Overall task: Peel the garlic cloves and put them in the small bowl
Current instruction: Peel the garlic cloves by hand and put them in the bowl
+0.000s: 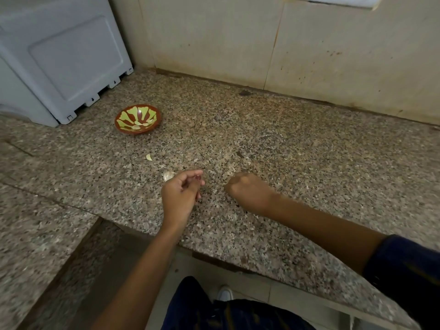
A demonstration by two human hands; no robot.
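Two hands work low over a speckled granite counter [297,148]: the left hand [179,195] loosely curled, apparently empty; the right hand [247,190] fisted, contents hidden. A garlic piece [168,175] lies at the left hand's 11 o'clock, a garlic clove [149,157] beyond, the small bowl [137,119] farther still.

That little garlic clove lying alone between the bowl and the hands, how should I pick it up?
Pinch the garlic clove across its narrow middle with thumb and forefinger, coming straight down from above. It lies flat on the granite counter, curved like a crescent, with nothing touching it, so its two long sides are free.
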